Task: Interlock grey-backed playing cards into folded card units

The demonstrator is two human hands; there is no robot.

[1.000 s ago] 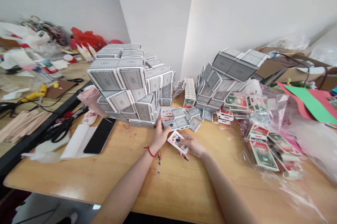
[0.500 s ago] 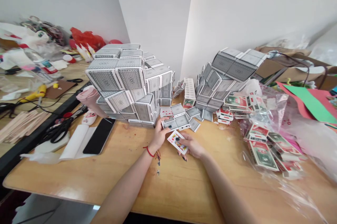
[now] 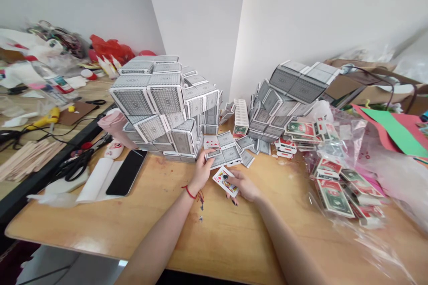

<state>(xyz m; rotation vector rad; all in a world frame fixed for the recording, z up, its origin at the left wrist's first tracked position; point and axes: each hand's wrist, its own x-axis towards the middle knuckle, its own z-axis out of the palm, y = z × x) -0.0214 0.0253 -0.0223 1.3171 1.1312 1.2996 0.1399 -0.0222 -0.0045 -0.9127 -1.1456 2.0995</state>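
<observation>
My left hand is pinched on the near edge of a folded block of grey-backed playing cards lying on the wooden table. A red string bracelet circles that wrist. My right hand holds a small stack of cards with a face card on top, just in front of the folded block. A big stack of card cubes rises right behind my left hand. A second heap of card cubes leans against the wall to the right.
A black phone, white paper and scissors lie at the left. Red-and-green card boxes in clear plastic bags crowd the right side. Coloured paper and cardboard sit at the far right. A cluttered second table stands beyond a black edge.
My left hand has shifted slightly on the folded card block; the block's near edge is lifted a little. The right hand and its cards have barely moved.
</observation>
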